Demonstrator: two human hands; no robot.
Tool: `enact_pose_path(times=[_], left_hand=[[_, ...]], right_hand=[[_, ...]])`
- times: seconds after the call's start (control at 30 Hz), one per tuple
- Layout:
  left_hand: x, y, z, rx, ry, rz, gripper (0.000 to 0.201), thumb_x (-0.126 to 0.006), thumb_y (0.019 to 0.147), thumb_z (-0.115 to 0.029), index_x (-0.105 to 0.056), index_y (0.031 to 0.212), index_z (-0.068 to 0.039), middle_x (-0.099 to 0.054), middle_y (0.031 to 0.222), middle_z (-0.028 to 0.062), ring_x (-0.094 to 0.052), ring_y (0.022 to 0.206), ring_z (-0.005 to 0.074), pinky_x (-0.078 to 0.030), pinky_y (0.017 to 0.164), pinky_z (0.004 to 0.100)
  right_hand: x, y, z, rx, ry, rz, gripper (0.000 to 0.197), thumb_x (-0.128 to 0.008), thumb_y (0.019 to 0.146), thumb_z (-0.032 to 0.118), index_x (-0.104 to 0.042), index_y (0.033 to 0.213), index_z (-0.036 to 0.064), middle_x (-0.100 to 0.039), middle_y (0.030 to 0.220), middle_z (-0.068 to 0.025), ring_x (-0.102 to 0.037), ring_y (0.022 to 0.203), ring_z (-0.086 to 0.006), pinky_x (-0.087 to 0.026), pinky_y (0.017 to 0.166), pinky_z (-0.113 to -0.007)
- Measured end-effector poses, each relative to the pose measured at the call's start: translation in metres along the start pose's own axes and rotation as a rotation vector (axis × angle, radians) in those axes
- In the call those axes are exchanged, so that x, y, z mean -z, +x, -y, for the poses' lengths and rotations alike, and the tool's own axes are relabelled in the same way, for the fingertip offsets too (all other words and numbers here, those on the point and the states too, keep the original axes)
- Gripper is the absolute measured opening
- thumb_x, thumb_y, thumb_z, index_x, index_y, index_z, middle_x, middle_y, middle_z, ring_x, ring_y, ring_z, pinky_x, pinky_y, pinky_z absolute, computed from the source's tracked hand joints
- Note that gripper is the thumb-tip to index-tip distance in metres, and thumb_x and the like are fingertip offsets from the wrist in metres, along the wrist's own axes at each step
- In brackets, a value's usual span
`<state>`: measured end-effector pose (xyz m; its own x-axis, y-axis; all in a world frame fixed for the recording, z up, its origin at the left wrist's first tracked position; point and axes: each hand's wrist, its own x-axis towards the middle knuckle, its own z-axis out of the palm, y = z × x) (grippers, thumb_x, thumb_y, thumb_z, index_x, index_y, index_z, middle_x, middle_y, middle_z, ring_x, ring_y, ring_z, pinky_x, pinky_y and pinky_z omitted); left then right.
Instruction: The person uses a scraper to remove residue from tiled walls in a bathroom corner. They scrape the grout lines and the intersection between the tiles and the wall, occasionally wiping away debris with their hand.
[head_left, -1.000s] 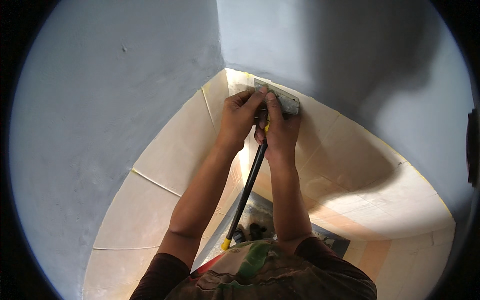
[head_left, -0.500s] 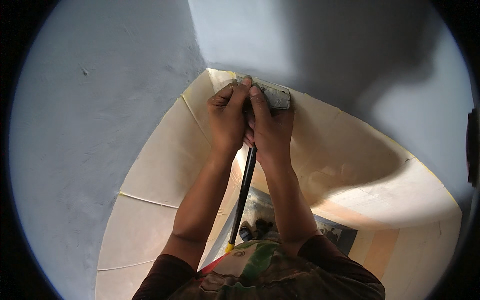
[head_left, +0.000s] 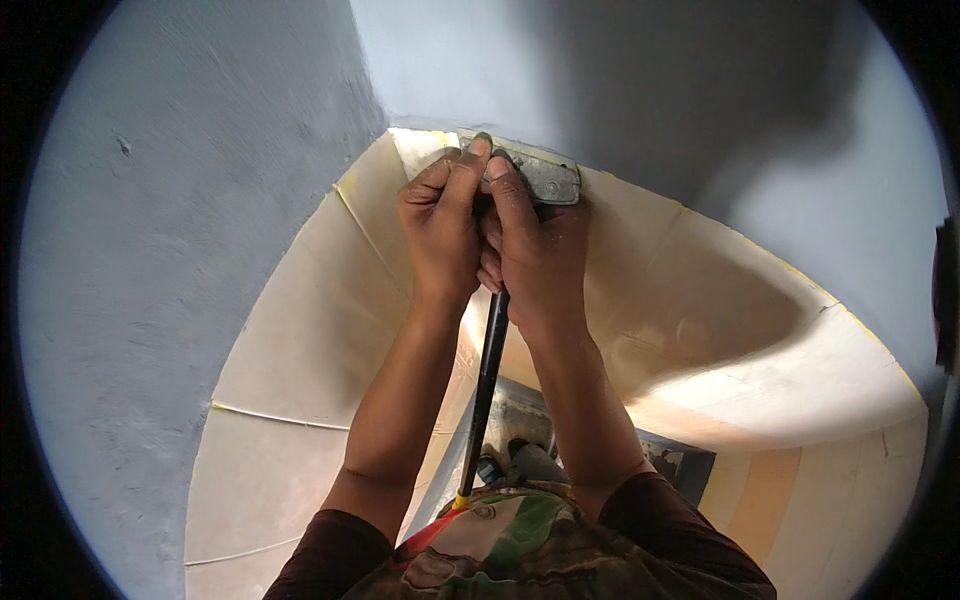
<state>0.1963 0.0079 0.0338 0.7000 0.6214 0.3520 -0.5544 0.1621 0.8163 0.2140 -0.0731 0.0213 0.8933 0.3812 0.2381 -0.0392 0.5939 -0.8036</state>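
Note:
Both hands are raised to the top edge of the cream tiling, just right of the corner. A flat grey metal tool (head_left: 552,186) with a round screw near its right end lies along that edge; its exact kind is unclear. My right hand (head_left: 540,250) grips it from below, thumb pressed on its face. My left hand (head_left: 445,235) is closed at its left part, thumb up and fingers curled, touching the right hand. Below the hands a black pole (head_left: 487,375) slants down to a yellow end (head_left: 461,502) by my shirt; whether a hand holds its top is hidden.
Smooth grey walls (head_left: 220,200) rise above the cream tiles (head_left: 290,340) and meet in a corner. Yellow marks run along the tiles' top edge. A dark shadow falls across the right side. My feet (head_left: 515,450) stand far below, and a dark object (head_left: 945,295) sits at the right rim.
The hands and the grey tool have slid slightly right along the tile edge, away from the corner. The view has shifted a little, and more of one trouser leg shows below.

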Motion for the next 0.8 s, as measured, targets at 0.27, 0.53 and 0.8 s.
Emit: enact_pose_path(times=[0.27, 0.53, 0.8], left_hand=[[0.004, -0.001, 0.002, -0.017, -0.001, -0.035, 0.039, -0.068, 0.101, -0.022, -0.058, 0.066, -0.009, -0.054, 0.049, 0.0023, -0.047, 0.033, 0.0083, -0.033, 0.03, 0.0235], [0.006, -0.007, 0.005, -0.02, 0.038, -0.014, 0.043, -0.068, 0.1, -0.025, -0.057, 0.063, -0.008, -0.054, 0.047, 0.0062, -0.046, 0.029, 0.0121, -0.032, 0.026, 0.0255], [0.002, -0.005, 0.002, -0.058, 0.073, -0.035, 0.04, -0.069, 0.1, -0.023, -0.059, 0.064, -0.007, -0.054, 0.048, 0.0049, -0.047, 0.03, 0.011, -0.033, 0.027, 0.0251]], right_hand=[[-0.005, 0.002, -0.001, 0.001, 0.026, 0.032, 0.028, -0.068, 0.1, 0.021, -0.058, 0.08, 0.0053, -0.054, 0.059, 0.0025, -0.046, 0.043, -0.0032, -0.034, 0.035, -0.023], [-0.003, -0.003, -0.001, -0.058, 0.054, 0.01, 0.027, -0.067, 0.101, 0.02, -0.057, 0.082, 0.0049, -0.05, 0.056, 0.003, -0.043, 0.04, -0.0034, -0.032, 0.033, -0.024], [-0.002, -0.005, 0.005, -0.092, 0.029, -0.025, 0.029, -0.067, 0.101, 0.022, -0.056, 0.079, 0.0064, -0.052, 0.057, 0.0023, -0.045, 0.039, -0.0061, -0.031, 0.032, -0.025]])
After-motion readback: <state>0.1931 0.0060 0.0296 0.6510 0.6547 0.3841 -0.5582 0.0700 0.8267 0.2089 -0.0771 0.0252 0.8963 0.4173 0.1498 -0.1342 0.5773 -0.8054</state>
